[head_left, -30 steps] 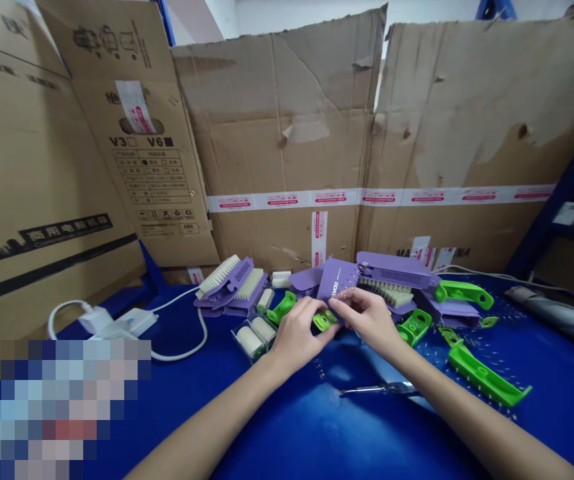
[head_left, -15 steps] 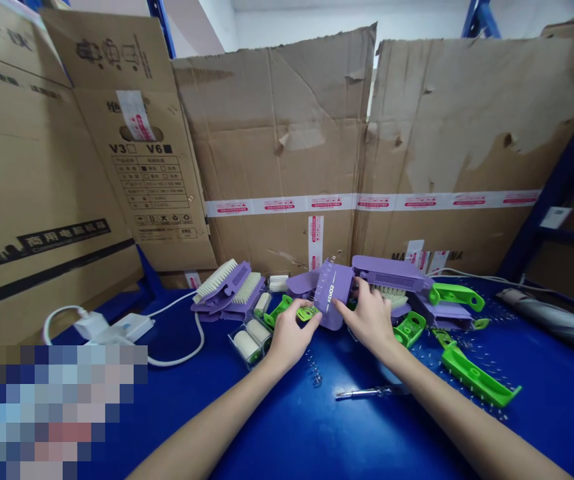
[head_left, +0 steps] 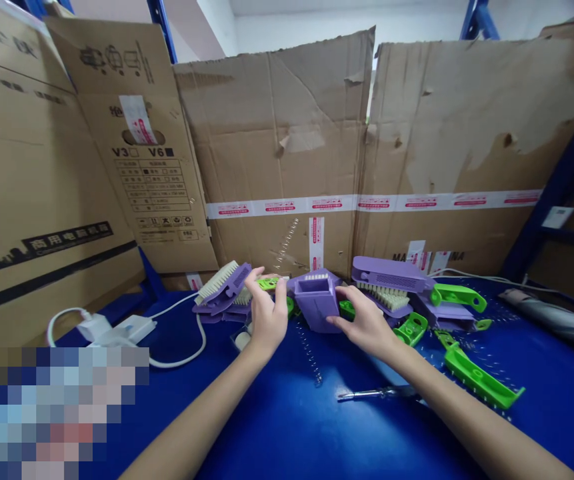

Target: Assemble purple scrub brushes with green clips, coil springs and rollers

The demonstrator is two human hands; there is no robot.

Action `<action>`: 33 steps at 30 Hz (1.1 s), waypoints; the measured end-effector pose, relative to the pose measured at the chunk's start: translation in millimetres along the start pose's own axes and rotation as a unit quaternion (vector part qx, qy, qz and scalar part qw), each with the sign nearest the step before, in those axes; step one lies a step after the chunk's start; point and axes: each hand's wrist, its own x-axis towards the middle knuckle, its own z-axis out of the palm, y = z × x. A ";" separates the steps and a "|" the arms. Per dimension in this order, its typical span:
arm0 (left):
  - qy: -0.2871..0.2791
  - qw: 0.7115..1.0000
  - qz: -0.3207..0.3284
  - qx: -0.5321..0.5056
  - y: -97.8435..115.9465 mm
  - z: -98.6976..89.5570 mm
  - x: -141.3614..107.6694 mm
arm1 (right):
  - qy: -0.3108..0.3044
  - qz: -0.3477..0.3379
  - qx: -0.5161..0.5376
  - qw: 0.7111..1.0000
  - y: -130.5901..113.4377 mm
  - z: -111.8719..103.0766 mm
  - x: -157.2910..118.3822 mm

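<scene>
My right hand [head_left: 364,317] is closed on a hollow purple plastic brush body [head_left: 319,308], tilted so its open end faces me. My left hand [head_left: 268,310], left of it, pinches a small green plastic piece [head_left: 268,284] between thumb and fingers. A thin coil spring [head_left: 287,245] sticks up above that green piece; whether they are joined I cannot tell. Another long spring [head_left: 309,353] hangs or lies below, between my hands. Green parts show behind the purple body, partly covered by my hands. Near my right forearm lies a screwdriver [head_left: 374,395].
Purple brushes with pale bristles [head_left: 219,281] are piled at left, more purple brush pieces [head_left: 391,273] at right. Green handles [head_left: 479,380] and loose springs lie beyond my right arm. White power plugs and cable [head_left: 131,327] sit at left. Cardboard sheets [head_left: 277,147] wall off the back.
My left hand has moved left and up with the green piece, away from the purple body. My right hand has turned that body so its open end shows.
</scene>
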 end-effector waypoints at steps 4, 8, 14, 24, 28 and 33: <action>-0.006 0.995 0.086 0.048 -7.3 -7.7 9.0 | -0.032 -0.076 -0.008 0.997 -1.7 2.6 -4.9; -0.020 0.970 0.215 0.107 -9.5 -18.4 17.9 | -0.007 -0.144 -0.023 0.989 -2.4 3.0 -5.9; 0.016 0.869 0.460 0.184 -11.9 -38.9 35.8 | 0.128 -0.163 -0.094 0.974 5.6 -4.4 -0.1; 0.088 0.830 0.531 0.146 -5.2 -46.9 39.8 | 0.183 -0.126 -0.194 0.955 12.7 -5.2 2.9; 0.049 0.806 0.555 0.199 -1.0 -46.8 36.6 | 0.187 -0.110 -0.193 0.957 14.0 -5.8 3.1; 0.022 0.800 0.539 0.261 -0.3 -45.7 33.3 | 0.176 -0.115 -0.203 0.956 10.4 -6.5 2.6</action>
